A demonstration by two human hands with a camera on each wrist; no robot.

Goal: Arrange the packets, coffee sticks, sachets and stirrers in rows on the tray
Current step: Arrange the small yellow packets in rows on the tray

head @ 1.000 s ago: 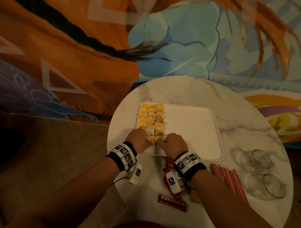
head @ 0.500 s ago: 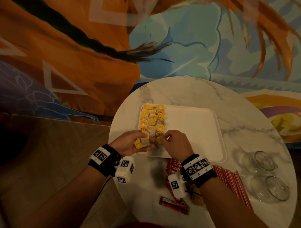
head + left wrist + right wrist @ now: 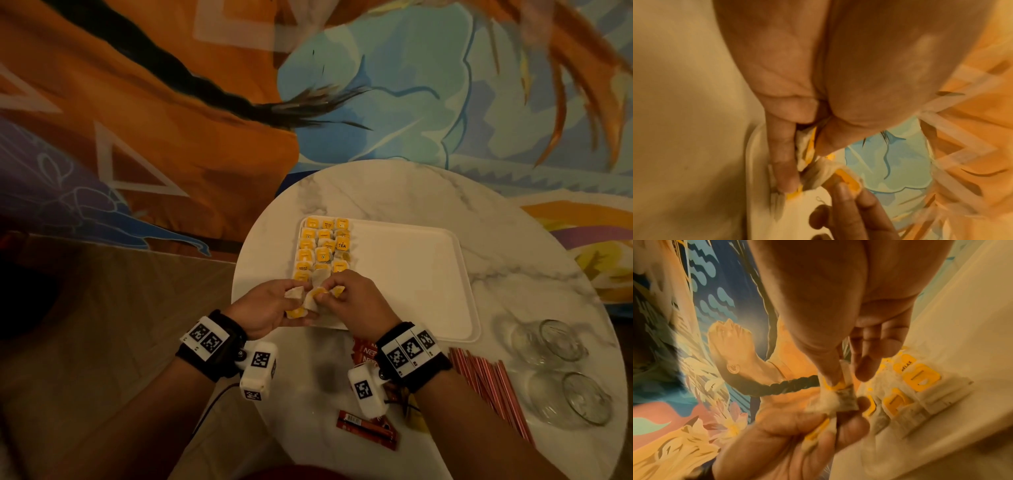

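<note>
Small bunch of yellow-tagged tea sachets (image 3: 310,301) held above the near-left corner of the white tray (image 3: 411,274), gripped underneath by the left hand (image 3: 270,310) with fingers curled round it, and pinched at 1 sachet from above by the right hand (image 3: 356,303) between thumb and forefinger. Remaining sachets laid in 3 columns (image 3: 322,246) along the tray's left side on the round marble table (image 3: 394,192). Red coffee sticks (image 3: 368,426) near the table's front edge, red stirrers (image 3: 486,383) just right of the right wrist, 2 glasses (image 3: 561,370) further right, painted mural (image 3: 171,120) behind.
</note>
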